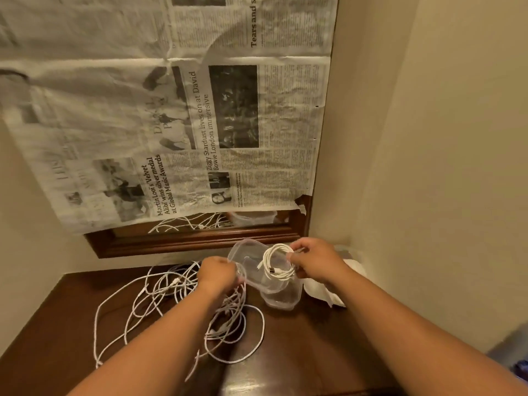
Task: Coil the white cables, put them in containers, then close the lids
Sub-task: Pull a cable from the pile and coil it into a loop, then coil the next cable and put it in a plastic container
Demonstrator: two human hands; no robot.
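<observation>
A: Task item first?
B: Coiled white round-cord cable point(278, 261), one neat loop. The right hand point(317, 260) pinches it at the loop's right side, fingers curled round the strands. It hangs just above the mouth of the clear plastic rounded container point(281, 298), not yet inside.
A: Left hand?
B: The left hand point(218, 272) grips the edge of a tilted clear plastic piece point(245, 254) that leans over the container. Lid or second tub, cannot tell.
A: Container location?
B: It stands on the dark brown wooden table point(300, 352), near the back right corner.
A: Progress?
B: Early, by the look of it. One cable is coiled and none is seen stowed. No lid is closed. A big tangle of loose white cables point(171, 295) lies on the table to the left, passing under the left wrist. All of that is left to coil, box and shut.
A: Surroundings?
B: White crumpled cloth or paper point(323, 292) just right of the container. Behind, a brown wooden-framed mirror point(185, 241), mostly covered by grey printed newspaper sheets point(171, 124). Its uncovered strip reflects the cables.
</observation>
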